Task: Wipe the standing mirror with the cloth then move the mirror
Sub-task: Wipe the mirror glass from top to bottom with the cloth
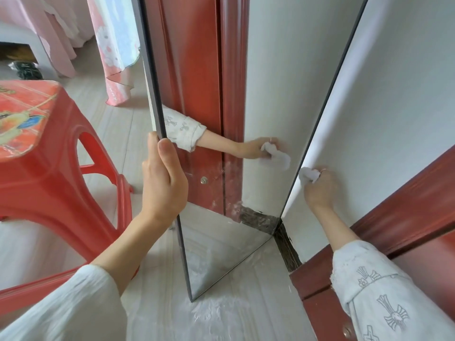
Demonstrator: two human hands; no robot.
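While the left hand (163,183) has its fingers (153,153) and thumb curled snugly round the near, left edge of the tall frameless standing mirror with a thin dark rim (246,230), the right hand (320,187) is over at the far, right edge of it, fingers (320,177) bunched tight round a small crumpled white cloth (307,174). That cloth is pressed right where the mirror's right edge meets the white wall (406,94), low down, a bit above the floor. There's a ring on one finger of the right hand, fwiw.

Mirror itself stands upright on the pale wood-look floor (246,316), bottom corner planted near the middle of the view, and it's angled so its right edge sits against the wall. In the glass you can see the reflected arm with the cloth, plus a reflection of the dark red door frame (406,212) that's on the right. Both arms wear loose white sleeves; the right one has a grey cross-like print.

Just left of the mirror, close to the left forearm, sits a red plastic stool with a printed picture on its seat (49,168). Further back on the left hangs a pink patterned curtain-like cloth (115,45) reaching the floor. A dark strip of skirting (286,244) runs along the foot of the wall by the mirror's base.
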